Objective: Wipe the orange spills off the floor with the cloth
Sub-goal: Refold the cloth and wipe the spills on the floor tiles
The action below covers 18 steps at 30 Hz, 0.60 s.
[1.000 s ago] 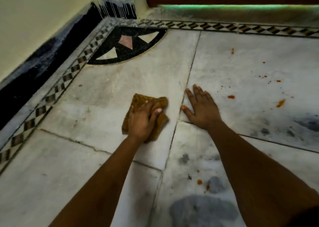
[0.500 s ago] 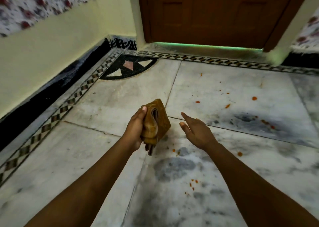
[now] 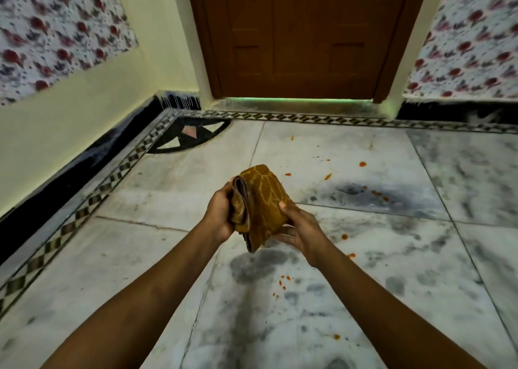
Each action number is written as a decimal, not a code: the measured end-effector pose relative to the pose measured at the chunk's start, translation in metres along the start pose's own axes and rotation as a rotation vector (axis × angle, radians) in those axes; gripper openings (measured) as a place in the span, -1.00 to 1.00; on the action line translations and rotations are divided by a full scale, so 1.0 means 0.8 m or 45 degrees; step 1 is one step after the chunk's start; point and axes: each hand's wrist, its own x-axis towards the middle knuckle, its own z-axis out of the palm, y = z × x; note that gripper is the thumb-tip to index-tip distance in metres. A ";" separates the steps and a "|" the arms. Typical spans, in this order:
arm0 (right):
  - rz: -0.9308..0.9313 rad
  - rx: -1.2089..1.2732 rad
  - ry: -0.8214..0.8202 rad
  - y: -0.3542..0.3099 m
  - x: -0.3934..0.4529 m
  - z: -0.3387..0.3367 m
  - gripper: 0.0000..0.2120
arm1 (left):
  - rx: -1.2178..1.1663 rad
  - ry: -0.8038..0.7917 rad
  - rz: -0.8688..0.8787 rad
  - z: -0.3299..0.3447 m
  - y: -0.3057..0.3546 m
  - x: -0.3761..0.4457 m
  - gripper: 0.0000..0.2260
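A brown wooden door [image 3: 302, 32] is standing shut at the far edge of the marble floor [image 3: 140, 256], with floral wall covering [image 3: 56, 32] hanging on the wall to each side and a black skirting [image 3: 56, 172] running along the left edge. A patterned tile border [image 3: 92, 200] is following the floor's left and far edges, and a black quarter-circle inlay [image 3: 187, 136] is sitting in the far left corner. Nothing is lying between the hands and the floor below them.

One folded brown cloth [image 3: 263, 200] is being held in the air above the middle of the floor, off the surface. Its long axis is running roughly upright, its rounded top leaning toward the door and a loose corner hanging down toward the floor. The left hand [image 3: 220, 214] is gripping its folded left edge, fingers curled round it. The right hand [image 3: 300, 228] is holding its right side, thumb pressing on the front face and fingers underneath.

Orange spills [image 3: 328, 176] are dotting the floor in scattered spots, mostly toward the right and far side, with a small cluster nearer, below the hands; at least a dozen, some too small to count surely.
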 end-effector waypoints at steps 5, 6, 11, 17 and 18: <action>-0.059 -0.164 0.214 0.006 -0.009 -0.018 -0.81 | -0.017 -0.030 -0.063 -0.018 -0.035 0.011 -0.72; -0.082 -0.203 0.250 0.004 -0.008 -0.022 -0.81 | 0.039 -0.023 -0.054 -0.020 -0.037 0.013 -0.74; -0.164 -0.300 0.300 -0.019 -0.005 -0.026 -0.80 | 0.537 -0.151 0.023 -0.013 -0.033 0.013 -0.70; -0.246 -0.144 0.193 -0.047 0.001 -0.006 -0.87 | 1.082 -0.294 0.417 0.017 -0.025 -0.007 -0.43; -0.268 -0.135 0.171 -0.049 0.002 -0.003 -0.90 | 1.037 -0.341 0.439 0.022 -0.024 -0.010 -0.45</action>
